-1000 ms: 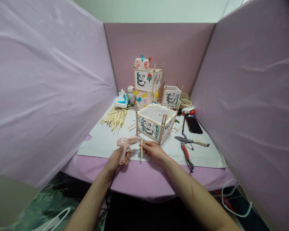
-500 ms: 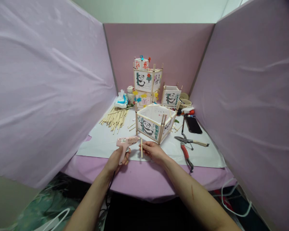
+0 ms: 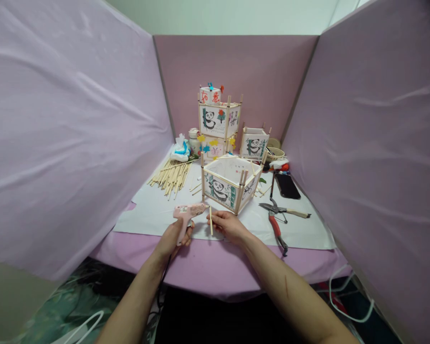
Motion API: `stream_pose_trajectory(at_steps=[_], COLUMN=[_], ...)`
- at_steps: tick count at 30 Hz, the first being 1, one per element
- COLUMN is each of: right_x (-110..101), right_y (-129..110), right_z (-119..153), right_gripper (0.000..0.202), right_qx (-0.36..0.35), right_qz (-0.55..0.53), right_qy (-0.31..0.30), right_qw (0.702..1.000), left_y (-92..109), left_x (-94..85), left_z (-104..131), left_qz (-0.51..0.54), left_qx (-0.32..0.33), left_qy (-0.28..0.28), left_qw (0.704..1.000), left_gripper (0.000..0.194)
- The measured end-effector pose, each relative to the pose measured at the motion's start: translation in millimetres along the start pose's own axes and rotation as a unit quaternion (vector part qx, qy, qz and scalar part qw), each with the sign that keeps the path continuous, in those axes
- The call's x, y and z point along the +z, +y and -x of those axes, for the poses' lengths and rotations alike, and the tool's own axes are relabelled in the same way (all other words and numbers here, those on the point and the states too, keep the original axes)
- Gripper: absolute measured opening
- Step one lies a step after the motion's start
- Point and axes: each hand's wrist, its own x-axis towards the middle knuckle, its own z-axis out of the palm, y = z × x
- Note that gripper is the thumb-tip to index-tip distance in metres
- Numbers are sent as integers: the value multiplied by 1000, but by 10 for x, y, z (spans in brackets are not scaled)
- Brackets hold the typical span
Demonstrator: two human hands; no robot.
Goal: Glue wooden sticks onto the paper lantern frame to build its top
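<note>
- Left hand [image 3: 175, 235] grips pink glue gun [image 3: 187, 210] by its handle [image 3: 183, 231]; nozzle [image 3: 205, 206] likely hot.
- Right hand [image 3: 228, 224] pinches thin wooden stick [image 3: 211, 229], probably light and stiff; hold mid-length.

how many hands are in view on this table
2: the left hand grips the glue gun, and the right hand pinches a stick just right of the gun's tip
</note>
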Motion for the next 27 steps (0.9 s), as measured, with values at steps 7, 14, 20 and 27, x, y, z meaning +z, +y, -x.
stream_pose_trajectory(at_steps=[7,14,20,27], right_x=[-13,-54,-65,-60], right_y=[6,28,29,39], right_z=[-8,-36,-49,-44], right_gripper=[43,42,40,35], right_qx=[4,-16,-29,-26], right_qz=[-13,-25,-33,-28], right_qy=[-5,-11,2,-4], right_qw=[1000,999,999,999], left_y=[-8,-20,27,-20], left_x=[-18,-23,-50,-195], left_z=[-10,-18,60,249], left_qz=[-2,-20,14,-15], left_qx=[-6,1,-16,-80], left_qy=[5,-1,-10,-79], left_qw=[1000,1000,1000,994], left_gripper=[62,63,62,64])
